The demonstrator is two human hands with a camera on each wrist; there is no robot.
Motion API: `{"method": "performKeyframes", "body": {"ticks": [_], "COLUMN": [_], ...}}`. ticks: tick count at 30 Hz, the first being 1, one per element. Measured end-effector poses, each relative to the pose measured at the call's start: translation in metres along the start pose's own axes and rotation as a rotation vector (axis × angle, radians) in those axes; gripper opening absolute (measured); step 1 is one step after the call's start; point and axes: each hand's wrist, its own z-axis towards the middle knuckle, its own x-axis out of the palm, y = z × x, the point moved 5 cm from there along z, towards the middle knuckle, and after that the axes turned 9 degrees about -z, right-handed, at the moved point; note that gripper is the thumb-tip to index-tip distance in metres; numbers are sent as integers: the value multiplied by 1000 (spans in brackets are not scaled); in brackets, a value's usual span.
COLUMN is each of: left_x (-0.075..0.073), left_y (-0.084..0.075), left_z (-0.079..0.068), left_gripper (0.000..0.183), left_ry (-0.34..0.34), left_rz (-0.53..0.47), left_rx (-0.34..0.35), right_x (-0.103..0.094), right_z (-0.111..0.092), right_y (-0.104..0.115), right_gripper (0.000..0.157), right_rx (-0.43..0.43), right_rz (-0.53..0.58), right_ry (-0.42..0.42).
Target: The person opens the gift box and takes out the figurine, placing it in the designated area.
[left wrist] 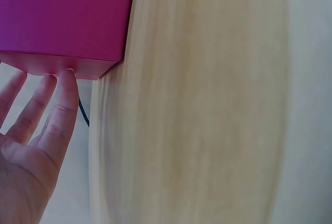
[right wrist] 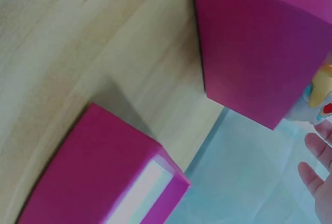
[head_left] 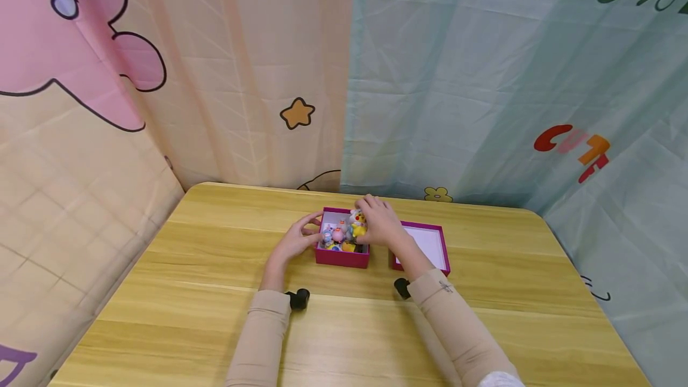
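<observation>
A magenta box (head_left: 341, 258) stands uncovered on the table, with several small toy figurines (head_left: 337, 235) inside. My left hand (head_left: 295, 239) is at its left side; in the left wrist view the extended fingertips touch the box wall (left wrist: 62, 68). At the box's right end, my right hand (head_left: 380, 221) grips a yellow and white toy figurine (head_left: 358, 229) above the contents. Part of that figurine (right wrist: 320, 89) shows past the box edge in the right wrist view, near the fingers (right wrist: 311, 177). My right palm is mostly outside that view.
Right of the box lies its magenta lid (head_left: 430, 243), white inside face up, partly covered by my right forearm. The wooden table (head_left: 215, 327) ends at a back edge just beyond the box, where a printed curtain (head_left: 258, 76) hangs.
</observation>
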Motion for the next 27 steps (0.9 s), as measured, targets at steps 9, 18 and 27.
{"method": "performKeyframes", "body": {"ticks": [9,18,27], "left_x": [4,4,5], "left_y": [-19,3,2], "left_z": [-9,1,1], "left_gripper": [59,58,60], "left_ry": [22,-10,-2], "left_rz": [-35,-13,-37], "left_rx": [0,-3,-2], "right_x": [-12,-17,-16], "right_z": [-10,-25,-41], "right_y": [-1,2,14], "right_gripper": [74,78,78], "right_rx": [7,14,23], "right_rz": [-13,-18,-18], "right_ry": [-18,-17,-12]}}
